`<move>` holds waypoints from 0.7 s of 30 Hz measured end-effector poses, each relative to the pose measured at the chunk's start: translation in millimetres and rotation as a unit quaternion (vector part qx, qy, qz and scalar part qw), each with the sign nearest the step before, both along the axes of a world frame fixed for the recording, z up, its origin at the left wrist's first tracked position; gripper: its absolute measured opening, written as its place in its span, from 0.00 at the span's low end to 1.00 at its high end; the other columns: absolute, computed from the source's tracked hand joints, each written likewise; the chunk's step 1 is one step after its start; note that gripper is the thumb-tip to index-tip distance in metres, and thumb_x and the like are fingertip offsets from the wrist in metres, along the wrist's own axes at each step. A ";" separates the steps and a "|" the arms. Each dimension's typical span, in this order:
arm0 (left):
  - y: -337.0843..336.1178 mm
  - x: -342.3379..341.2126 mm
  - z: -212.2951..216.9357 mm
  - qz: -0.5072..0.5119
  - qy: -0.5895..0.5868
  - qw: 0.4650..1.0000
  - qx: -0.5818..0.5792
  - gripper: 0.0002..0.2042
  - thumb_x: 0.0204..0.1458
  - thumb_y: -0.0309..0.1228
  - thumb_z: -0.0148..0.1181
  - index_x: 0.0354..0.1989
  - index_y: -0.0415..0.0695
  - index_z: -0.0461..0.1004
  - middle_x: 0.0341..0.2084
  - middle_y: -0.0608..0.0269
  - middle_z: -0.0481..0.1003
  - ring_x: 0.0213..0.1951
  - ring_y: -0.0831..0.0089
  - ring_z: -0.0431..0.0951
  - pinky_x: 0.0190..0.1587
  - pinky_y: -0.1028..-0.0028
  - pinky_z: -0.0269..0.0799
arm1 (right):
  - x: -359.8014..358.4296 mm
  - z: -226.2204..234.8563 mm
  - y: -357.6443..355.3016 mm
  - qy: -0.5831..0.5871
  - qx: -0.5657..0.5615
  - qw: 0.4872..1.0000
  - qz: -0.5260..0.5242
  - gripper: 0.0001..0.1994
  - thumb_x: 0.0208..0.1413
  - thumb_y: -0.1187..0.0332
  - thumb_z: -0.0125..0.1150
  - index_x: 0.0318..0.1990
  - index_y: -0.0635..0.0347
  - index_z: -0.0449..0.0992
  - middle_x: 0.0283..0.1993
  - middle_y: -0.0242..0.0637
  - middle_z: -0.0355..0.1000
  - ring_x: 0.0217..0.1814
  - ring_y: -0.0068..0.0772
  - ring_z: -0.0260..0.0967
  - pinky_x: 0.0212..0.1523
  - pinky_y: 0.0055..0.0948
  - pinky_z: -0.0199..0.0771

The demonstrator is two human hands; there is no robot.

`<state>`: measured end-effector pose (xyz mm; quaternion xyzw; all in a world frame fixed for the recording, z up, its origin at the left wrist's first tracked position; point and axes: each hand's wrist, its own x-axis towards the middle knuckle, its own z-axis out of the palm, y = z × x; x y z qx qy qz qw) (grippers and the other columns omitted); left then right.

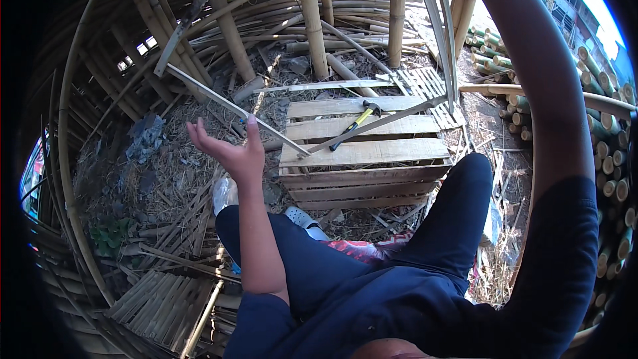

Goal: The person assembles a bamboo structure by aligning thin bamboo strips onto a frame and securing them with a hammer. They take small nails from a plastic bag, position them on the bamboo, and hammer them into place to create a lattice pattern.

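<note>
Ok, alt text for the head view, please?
A seated person's left hand is raised, open and empty, beside a wooden crate bearing a yellow-handled hammer and thin bamboo strips. The right arm reaches up out of frame amid bamboo poles.

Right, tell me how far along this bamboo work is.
Done: a panel of split bamboo strips lies at lower left, seemingly assembled. In hand: nothing; the left hand is open and empty near a long slat, the right arm reaches up out of view, and the hammer rests on the wooden crate. Left: the stacked bamboo poles look unused.
</note>
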<state>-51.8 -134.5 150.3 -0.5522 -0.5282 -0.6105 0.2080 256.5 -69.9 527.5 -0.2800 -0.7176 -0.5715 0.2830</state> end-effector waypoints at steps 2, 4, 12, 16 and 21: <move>13.0 -17.5 -12.3 -0.130 -0.130 0.983 -0.013 0.44 0.56 0.45 0.68 0.69 0.35 0.44 0.71 0.36 0.39 0.73 0.43 0.48 0.72 0.48 0.50 | 4.5 0.6 -7.2 0.027 -0.020 0.998 0.050 0.14 0.54 0.68 0.69 0.49 0.47 0.85 0.72 0.49 0.60 0.74 0.50 0.57 0.66 0.47 0.68; 22.1 -15.3 -25.0 -0.139 -0.181 0.972 -0.058 0.45 0.57 0.46 0.67 0.70 0.34 0.44 0.70 0.35 0.46 0.72 0.45 0.54 0.71 0.50 0.54 | 18.2 12.2 3.9 0.013 -0.004 0.998 0.056 0.13 0.54 0.70 0.69 0.48 0.47 0.85 0.71 0.50 0.61 0.75 0.50 0.57 0.67 0.48 0.67; 2.4 1.0 -1.3 -0.270 -0.391 0.878 0.062 0.17 0.71 0.37 0.47 0.59 0.36 0.68 0.22 0.67 0.69 0.15 0.84 0.65 0.15 0.80 0.63 | 47.5 -6.8 4.3 0.052 -0.144 0.987 0.056 0.17 0.53 0.72 0.70 0.52 0.49 0.83 0.70 0.52 0.63 0.75 0.54 0.57 0.69 0.49 0.65; -5.4 0.0 2.7 -0.246 -0.356 0.896 0.096 0.15 0.70 0.36 0.50 0.52 0.36 0.72 0.19 0.67 0.68 0.16 0.84 0.67 0.14 0.81 0.63 | 84.0 -40.0 15.4 0.103 -0.126 0.984 0.069 0.26 0.53 0.72 0.70 0.61 0.49 0.77 0.70 0.55 0.62 0.74 0.56 0.57 0.71 0.50 0.65; 3.1 -15.0 -12.8 -0.255 -0.337 0.902 0.088 0.12 0.68 0.35 0.54 0.43 0.36 0.72 0.17 0.68 0.68 0.15 0.84 0.66 0.15 0.80 0.66 | 93.8 -122.9 25.4 0.285 -0.226 0.931 0.015 0.38 0.54 0.68 0.71 0.71 0.56 0.59 0.71 0.53 0.59 0.70 0.60 0.60 0.66 0.51 0.68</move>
